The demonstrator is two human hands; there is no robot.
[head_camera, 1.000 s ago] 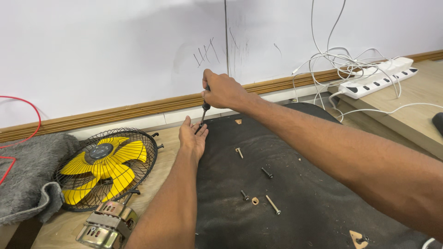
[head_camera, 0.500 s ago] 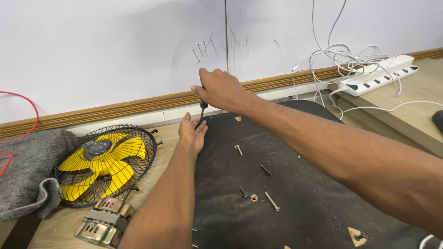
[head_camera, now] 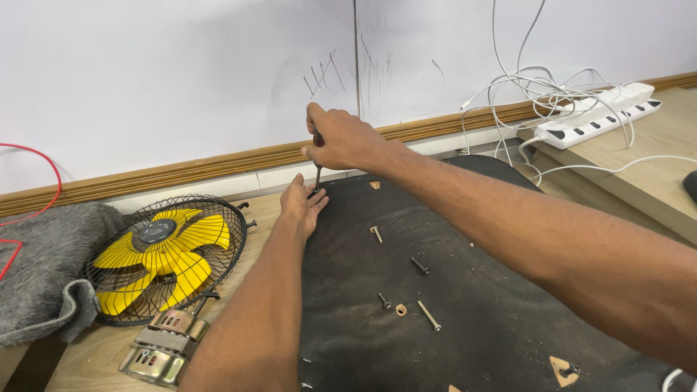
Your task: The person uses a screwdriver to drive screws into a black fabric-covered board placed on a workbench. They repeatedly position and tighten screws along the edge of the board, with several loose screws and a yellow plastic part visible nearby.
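My right hand [head_camera: 345,139] is closed around the handle of a screwdriver [head_camera: 317,170], held upright with its tip down at the far left corner of a black dusty panel [head_camera: 465,319]. My left hand [head_camera: 301,205] rests flat on that corner, fingers beside the screwdriver tip. Several loose screws and bolts lie on the panel, among them one screw [head_camera: 375,233], a dark bolt [head_camera: 420,266] and a long bolt [head_camera: 429,316].
A small fan with yellow blades in a black wire guard [head_camera: 165,255] lies left of the panel, a metal motor block [head_camera: 163,348] below it. Grey cloth [head_camera: 43,268] sits far left. A white power strip [head_camera: 599,116] with tangled white cables lies on the right step.
My right hand with the screwdriver has shifted slightly at the panel corner. The view has tilted a little. My left hand stays on the corner.
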